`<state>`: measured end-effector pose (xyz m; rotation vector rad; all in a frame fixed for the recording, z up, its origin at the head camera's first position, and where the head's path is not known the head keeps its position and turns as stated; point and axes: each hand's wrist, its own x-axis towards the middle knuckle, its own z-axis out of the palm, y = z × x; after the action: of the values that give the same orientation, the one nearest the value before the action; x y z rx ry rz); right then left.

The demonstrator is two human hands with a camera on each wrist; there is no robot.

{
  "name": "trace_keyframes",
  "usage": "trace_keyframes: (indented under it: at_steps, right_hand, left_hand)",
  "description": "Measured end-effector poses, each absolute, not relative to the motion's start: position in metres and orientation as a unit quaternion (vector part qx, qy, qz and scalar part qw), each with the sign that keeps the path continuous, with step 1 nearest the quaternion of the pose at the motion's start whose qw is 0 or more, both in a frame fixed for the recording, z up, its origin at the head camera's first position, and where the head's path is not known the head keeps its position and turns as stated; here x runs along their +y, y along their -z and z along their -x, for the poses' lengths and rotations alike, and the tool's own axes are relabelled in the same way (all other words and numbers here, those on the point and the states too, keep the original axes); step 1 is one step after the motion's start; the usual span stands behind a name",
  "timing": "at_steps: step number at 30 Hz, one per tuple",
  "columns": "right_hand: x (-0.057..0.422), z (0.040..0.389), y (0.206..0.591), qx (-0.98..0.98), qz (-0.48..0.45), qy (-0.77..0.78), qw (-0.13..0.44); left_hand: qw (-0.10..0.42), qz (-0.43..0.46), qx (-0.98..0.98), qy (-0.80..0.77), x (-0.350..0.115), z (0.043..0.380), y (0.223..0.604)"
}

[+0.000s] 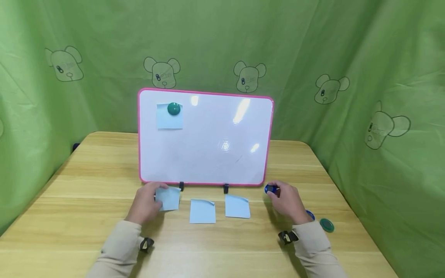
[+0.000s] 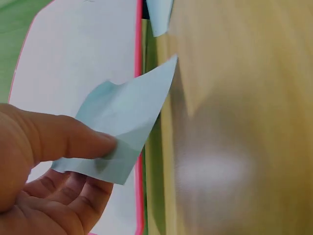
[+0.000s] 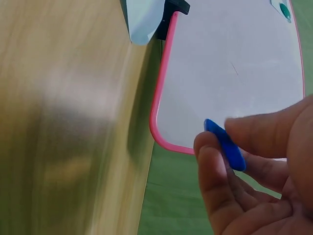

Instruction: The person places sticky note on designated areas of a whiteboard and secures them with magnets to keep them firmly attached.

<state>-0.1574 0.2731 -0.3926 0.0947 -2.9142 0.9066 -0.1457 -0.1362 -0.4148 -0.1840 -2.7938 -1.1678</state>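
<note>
Between thumb and fingers, my left hand (image 1: 145, 201) pinches a light blue sticky note (image 1: 169, 199) by its left side, in front of the board's lower left corner. In the left wrist view that note (image 2: 129, 110) is slightly bowed, with its far corner pointing away. My right hand (image 1: 287, 200) holds a round blue magnet (image 1: 269, 189) at the board's lower right corner; the right wrist view shows this magnet (image 3: 226, 146) edge-on between thumb and fingertips. On the pink-framed whiteboard (image 1: 205, 150), a green magnet (image 1: 174, 109) sits over another blue sticky note (image 1: 169, 121) at upper left.
Two more sticky notes, one in the middle (image 1: 202, 212) and one farther right (image 1: 237, 207), lie before the board. Black clips (image 1: 226, 188) support its lower edge. Beside the right wrist lie a blue magnet (image 1: 310, 215) and a green magnet (image 1: 326, 225). A green curtain (image 1: 208, 38) surrounds the wooden table (image 1: 208, 255).
</note>
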Motion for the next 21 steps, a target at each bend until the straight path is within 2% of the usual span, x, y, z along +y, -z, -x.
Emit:
trace_keyframes:
  at_steps: [7,16,21]
  right_hand:
    - [0.275,0.16,0.392,-0.954,-0.04,-0.294,0.048]
    - [0.276,0.162,0.39,-0.95,-0.078,-0.291,0.086]
    - [0.276,0.166,0.388,-0.949,-0.072,-0.299,0.075]
  left_hand:
    - [0.074,0.078,-0.911,0.399,-0.139,0.149,0.408]
    - [0.093,0.094,-0.901,0.412,-0.139,0.153,0.404]
    - [0.096,0.092,-0.904,0.407,-0.137,0.155,0.4]
